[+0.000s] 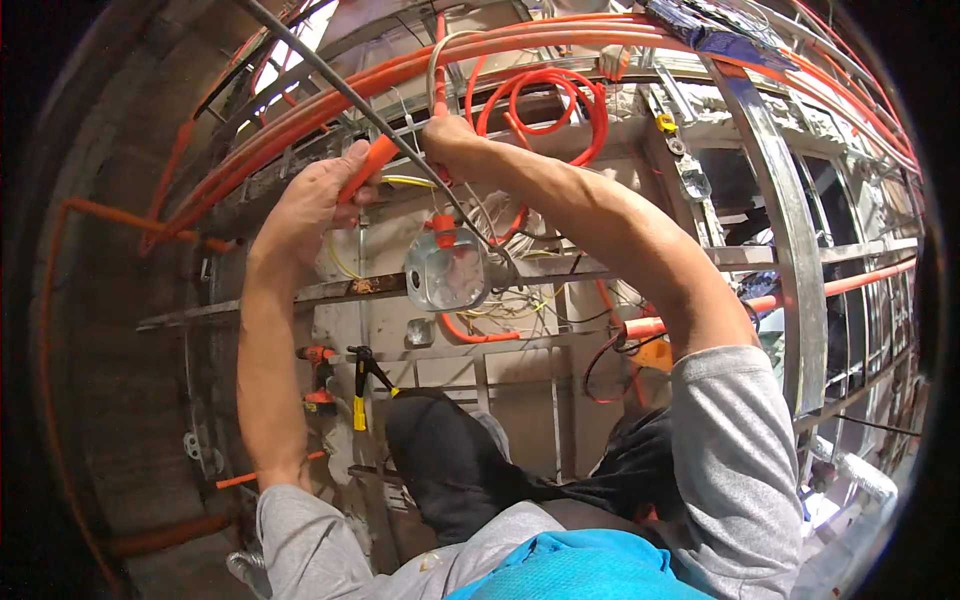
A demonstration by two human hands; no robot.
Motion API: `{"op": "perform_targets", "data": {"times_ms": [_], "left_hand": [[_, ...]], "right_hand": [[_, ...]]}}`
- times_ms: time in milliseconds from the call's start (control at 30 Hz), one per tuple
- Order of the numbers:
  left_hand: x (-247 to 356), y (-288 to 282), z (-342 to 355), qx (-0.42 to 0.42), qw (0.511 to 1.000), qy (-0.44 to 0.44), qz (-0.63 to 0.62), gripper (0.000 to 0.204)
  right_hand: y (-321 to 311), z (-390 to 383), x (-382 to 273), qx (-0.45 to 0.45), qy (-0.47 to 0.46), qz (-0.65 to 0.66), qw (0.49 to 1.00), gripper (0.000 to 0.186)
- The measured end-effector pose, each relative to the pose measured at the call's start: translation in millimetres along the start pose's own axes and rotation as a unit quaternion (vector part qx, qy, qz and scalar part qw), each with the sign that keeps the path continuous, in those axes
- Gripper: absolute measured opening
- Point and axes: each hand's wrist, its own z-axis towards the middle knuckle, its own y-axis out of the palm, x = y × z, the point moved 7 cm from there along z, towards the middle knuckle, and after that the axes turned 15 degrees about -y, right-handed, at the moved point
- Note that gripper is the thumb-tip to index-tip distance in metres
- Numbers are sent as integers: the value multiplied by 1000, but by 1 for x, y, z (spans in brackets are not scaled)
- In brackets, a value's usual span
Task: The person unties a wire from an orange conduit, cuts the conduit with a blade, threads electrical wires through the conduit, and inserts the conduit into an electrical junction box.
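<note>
Head view: the left hand (322,195) is gripping a short orange tube (369,168), which is tilting up and rightward toward a dark rod (318,62). The right hand (455,138) is curling beside an upright orange conduit (440,92); its fingers are facing away, so whether it is gripping anything cannot be told. Open room is separating the hands, the rod crossing it diagonally. Below them, a metal box (440,280) is overlapping a horizontal metal rail (328,292). Long orange conduits (550,38) are bounding the upper side; a metal stud (785,230) is standing well to the right.
</note>
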Motion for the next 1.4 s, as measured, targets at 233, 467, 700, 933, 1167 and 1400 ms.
{"op": "perform_targets", "data": {"times_ms": [233,467,700,933,1167,1400], "left_hand": [[13,27,20,-73,995,42,56,51],[-108,-19,5,-47,998,31,35,59],[-35,-40,-16,-7,992,113,50,59],[44,-12,-132,-4,988,57,142,55],[-44,-37,-206,85,992,47,86,49],[-42,-65,-248,163,977,117,68,59]], "right_hand": [[-57,8,78,156,89,172,969,30],[-32,-17,-5,-34,33,-69,997,30],[-46,-7,-1,-121,-206,-292,926,17],[-60,-13,11,-43,-95,-20,994,10],[-34,-7,-28,-40,-365,-304,879,21],[-42,24,43,62,52,430,899,35]]}}
